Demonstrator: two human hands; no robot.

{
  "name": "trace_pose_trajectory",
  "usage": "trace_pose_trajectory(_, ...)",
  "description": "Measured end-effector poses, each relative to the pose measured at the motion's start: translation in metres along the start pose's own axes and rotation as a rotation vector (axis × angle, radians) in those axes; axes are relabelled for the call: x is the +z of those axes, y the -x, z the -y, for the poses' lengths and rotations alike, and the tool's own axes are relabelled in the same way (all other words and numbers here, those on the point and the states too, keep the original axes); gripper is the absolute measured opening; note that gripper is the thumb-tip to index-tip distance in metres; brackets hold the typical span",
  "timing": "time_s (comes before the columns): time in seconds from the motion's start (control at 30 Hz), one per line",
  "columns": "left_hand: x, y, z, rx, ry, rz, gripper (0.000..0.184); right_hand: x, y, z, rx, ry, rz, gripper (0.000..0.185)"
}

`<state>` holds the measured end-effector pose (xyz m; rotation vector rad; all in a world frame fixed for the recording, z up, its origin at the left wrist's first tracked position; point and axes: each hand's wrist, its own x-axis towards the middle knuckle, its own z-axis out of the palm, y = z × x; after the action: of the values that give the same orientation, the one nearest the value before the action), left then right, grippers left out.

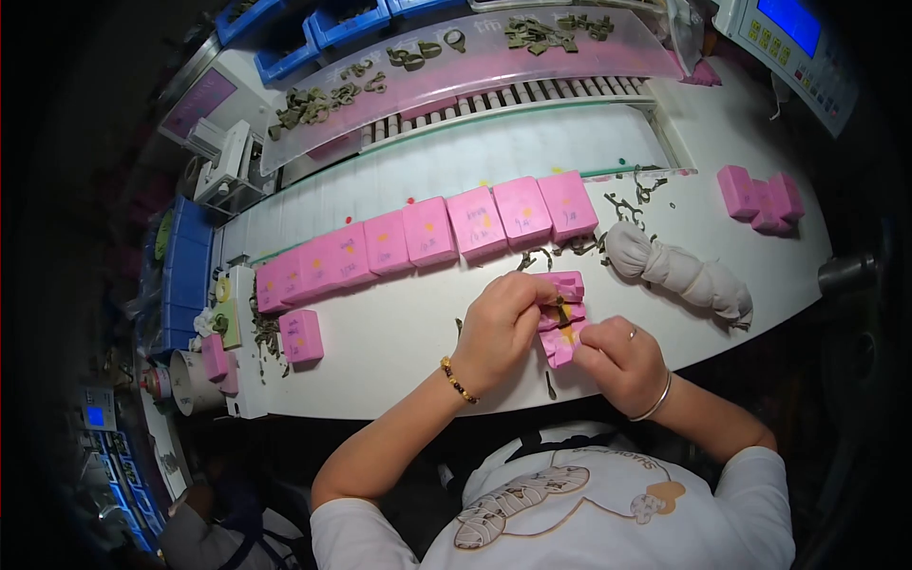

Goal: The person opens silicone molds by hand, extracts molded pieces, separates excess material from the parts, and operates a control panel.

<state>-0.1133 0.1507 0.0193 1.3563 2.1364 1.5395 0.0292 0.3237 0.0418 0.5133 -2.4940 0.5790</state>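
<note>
Head view: over the white table (389,356), both hands work at an opened pink packet (560,351) with yellow inside and a small dark piece (562,317) across it. The left hand (502,328), with a beaded bracelet at the wrist, has thumb and forefinger bent towards each other at the packet's upper left; what they pinch, packet or piece, I cannot tell. The right hand (622,366), wearing a ring and bangle, is curled with its fingers drawn in at the packet's lower right edge; whether they clamp it is hidden. Beyond the hands stands a slanting row of pink blocks (387,241) marked with handwriting, and one lone block (302,336) sits nearer the left end. A twisted cloth bundle (679,271) lies right of the packet, near scattered dark scraps (627,211).
</note>
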Motion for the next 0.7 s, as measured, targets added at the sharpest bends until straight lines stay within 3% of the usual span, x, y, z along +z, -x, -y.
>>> trace_pose_trajectory(0.07, -0.006, 0.003, -0.008, -0.008, -0.017, 0.040, 0.019, 0.002, 0.013, 0.004, 0.039, -0.052, -0.014, 0.027)
trace_pose_trajectory(0.1, -0.008, 0.004, -0.017, -0.112, 0.077, 0.074, 0.020, 0.004, 0.020, 0.005, 0.042, -0.063, -0.027, 0.029)
trace_pose_trajectory(0.13, -0.010, 0.006, -0.022, -0.217, 0.171, 0.107, 0.026, 0.005, 0.025, 0.005, 0.048, -0.062, -0.027, 0.029)
trace_pose_trajectory(0.17, -0.011, 0.008, -0.024, -0.238, 0.191, 0.145, 0.045, 0.006, 0.029, 0.006, 0.048, -0.071, -0.034, 0.028)
trace_pose_trajectory(0.2, -0.010, 0.008, -0.025, -0.239, 0.195, 0.149, 0.045, 0.005, 0.032, 0.006, 0.047, -0.079, -0.040, 0.027)
trace_pose_trajectory(0.27, -0.008, 0.008, -0.025, -0.053, -0.009, 0.153, 0.063, -0.001, 0.031, 0.004, 0.093, -0.187, -0.016, 0.029)
trace_pose_trajectory(0.33, -0.010, 0.005, -0.027, -0.073, -0.017, 0.175, 0.069, -0.012, 0.023, 0.001, 0.136, -0.295, 0.000, 0.030)
trace_pose_trajectory(0.4, -0.009, 0.005, -0.028, -0.094, -0.026, 0.198, 0.075, -0.025, 0.012, 0.000, 0.436, -0.541, 0.004, 0.042)
trace_pose_trajectory(0.43, -0.005, 0.006, -0.027, -0.111, -0.011, 0.175, 0.076, -0.024, 0.007, 0.002, 0.521, -0.418, -0.011, 0.056)
trace_pose_trajectory(0.53, 0.004, 0.009, -0.026, -0.103, -0.029, 0.123, 0.078, -0.013, -0.021, 0.001, 0.592, -0.170, -0.040, 0.066)
trace_pose_trajectory(0.63, 0.012, 0.012, -0.028, -0.111, -0.028, 0.055, 0.076, 0.011, -0.039, 0.004, 0.433, 0.047, -0.083, 0.071)
trace_pose_trajectory(0.7, 0.015, 0.012, -0.029, -0.137, 0.007, 0.016, 0.074, 0.018, -0.043, 0.003, 0.471, 0.065, -0.058, 0.071)
